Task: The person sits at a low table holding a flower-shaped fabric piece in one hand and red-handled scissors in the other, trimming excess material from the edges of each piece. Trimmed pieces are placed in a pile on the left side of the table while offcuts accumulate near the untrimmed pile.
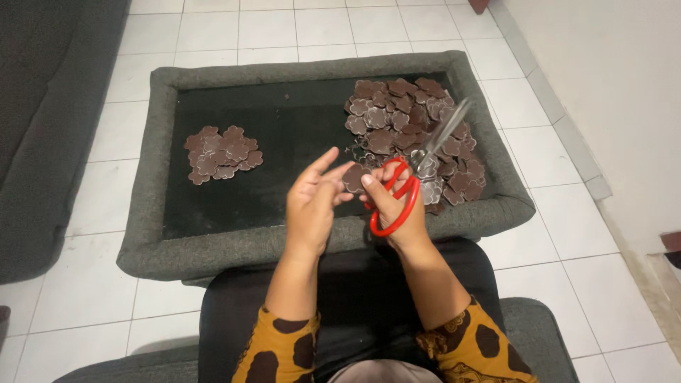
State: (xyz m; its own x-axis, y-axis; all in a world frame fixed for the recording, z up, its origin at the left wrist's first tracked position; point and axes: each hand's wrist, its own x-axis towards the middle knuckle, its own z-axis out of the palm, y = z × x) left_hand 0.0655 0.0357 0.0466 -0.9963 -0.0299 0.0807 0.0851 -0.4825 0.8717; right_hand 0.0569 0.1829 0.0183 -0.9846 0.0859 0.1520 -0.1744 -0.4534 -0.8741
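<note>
A small brown flower-shaped cutout with a pale edge (354,177) sits pinched in the fingertips of the left hand (314,202), while the right hand (394,202) is clamped through the loops of red-handled scissors (408,186), blades pointing toward one o'clock. This looks like the trimming step; the next snip calls for turning the piece into the blades. A big heap of like pieces (415,131) lies at one o'clock on the grey-rimmed black cushion tray (156,255), a smaller pile (221,154) at ten.

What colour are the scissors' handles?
Red, on the scissors in the right hand; the head view shows it.
</note>
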